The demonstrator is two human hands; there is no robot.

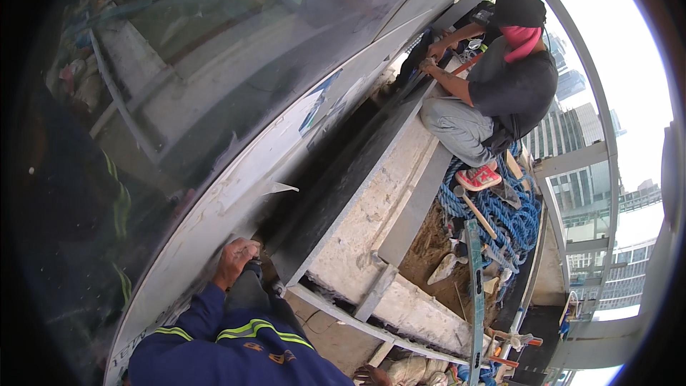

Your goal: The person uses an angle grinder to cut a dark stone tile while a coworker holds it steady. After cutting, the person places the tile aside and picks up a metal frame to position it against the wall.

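Observation:
My left hand [236, 259], at the lower end of the narrow dark channel [336, 161] along the white panel edge [229, 196], has its fingers curled above my grey-trousered leg; what it holds, if anything, is hidden. My right hand [370, 375] shows at the bottom edge beside my blue jacket, fingers apart, near pale bags [411, 373]. A pale, rough ledge [350, 250] with a grey metal strip runs beside the channel. An upright green level [475, 286] stands to the right.
A co-worker [514, 93] in dark shirt and cap crouches on the ledge, both hands at the channel's far end. Blue rope [514, 221], a long-handled tool [475, 211] and debris lie below. A dark glossy panel [128, 143] fills the left; metal framing [572, 161] edges the right.

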